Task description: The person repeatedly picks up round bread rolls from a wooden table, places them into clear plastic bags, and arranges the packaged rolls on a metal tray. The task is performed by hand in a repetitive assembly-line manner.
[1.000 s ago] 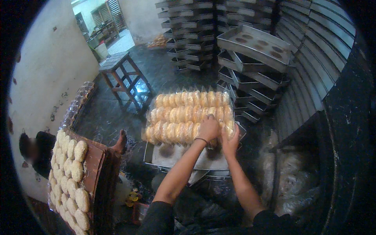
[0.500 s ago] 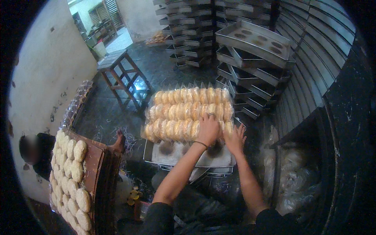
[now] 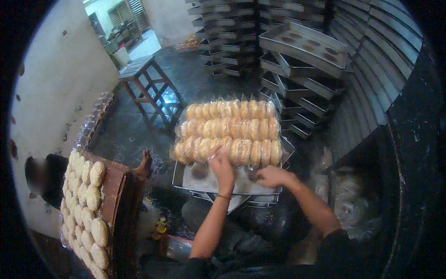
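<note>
Three rows of round golden buns in clear plastic bags [image 3: 230, 126] stand on edge across a shallow metal tray [image 3: 211, 183] in front of me. My left hand [image 3: 222, 171] is raised before the nearest row, its fingers bent together; whatever is between them, if anything, is too blurred to name. Lower and to the right, over the tray's bare front strip, my right hand [image 3: 275, 177] is closed with its fingertips turned left. What it pinches is hidden. Dark round marks show on that strip between my hands.
Pale round buns [image 3: 88, 204] cover a stack of brown boards [image 3: 114, 188] at left, near a seated person. Stacked metal trays [image 3: 302, 56] rise at back right, and a wooden stool [image 3: 148, 83] stands back left. Clear plastic bags [image 3: 348, 195] lie at right.
Both hands have come off the front row of bagged buns. My left hand moved left and nearer me; my right hand dropped toward the tray's front strip and curled its fingers.
</note>
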Demonstrator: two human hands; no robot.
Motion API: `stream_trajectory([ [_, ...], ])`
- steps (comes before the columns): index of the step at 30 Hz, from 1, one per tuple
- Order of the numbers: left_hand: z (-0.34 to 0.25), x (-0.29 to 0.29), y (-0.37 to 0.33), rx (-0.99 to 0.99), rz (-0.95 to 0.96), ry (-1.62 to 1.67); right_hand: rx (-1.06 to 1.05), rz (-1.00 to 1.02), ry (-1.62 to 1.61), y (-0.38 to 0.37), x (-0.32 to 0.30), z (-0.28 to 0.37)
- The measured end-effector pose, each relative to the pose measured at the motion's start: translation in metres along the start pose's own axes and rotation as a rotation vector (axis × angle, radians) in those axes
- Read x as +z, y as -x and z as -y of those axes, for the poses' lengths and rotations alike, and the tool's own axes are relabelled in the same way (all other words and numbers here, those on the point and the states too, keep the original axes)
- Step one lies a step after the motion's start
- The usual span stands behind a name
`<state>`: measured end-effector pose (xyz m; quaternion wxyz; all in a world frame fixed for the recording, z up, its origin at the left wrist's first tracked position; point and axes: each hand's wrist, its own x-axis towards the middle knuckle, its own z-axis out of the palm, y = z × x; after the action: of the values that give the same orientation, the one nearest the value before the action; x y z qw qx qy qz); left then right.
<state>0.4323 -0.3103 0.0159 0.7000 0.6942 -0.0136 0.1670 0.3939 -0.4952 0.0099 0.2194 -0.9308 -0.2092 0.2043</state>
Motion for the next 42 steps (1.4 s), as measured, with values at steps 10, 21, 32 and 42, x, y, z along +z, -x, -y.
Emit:
stream_trajectory([
  [10,0.074,0.057,-0.012,-0.443,-0.606,0.163,-0.028,0.155,0.052,-0.019,0.022,-0.02],
  [21,0.064,-0.046,-0.053,-0.388,-0.781,0.015,-0.081,-0.145,-0.306,-0.044,0.016,-0.014],
  [32,0.07,-0.056,-0.077,-0.389,-0.79,0.191,-0.121,0.028,-0.157,-0.012,0.011,-0.009],
  [42,0.042,-0.071,-0.059,-0.377,-0.644,0.361,0.037,-0.106,-0.103,0.007,-0.017,0.026],
])
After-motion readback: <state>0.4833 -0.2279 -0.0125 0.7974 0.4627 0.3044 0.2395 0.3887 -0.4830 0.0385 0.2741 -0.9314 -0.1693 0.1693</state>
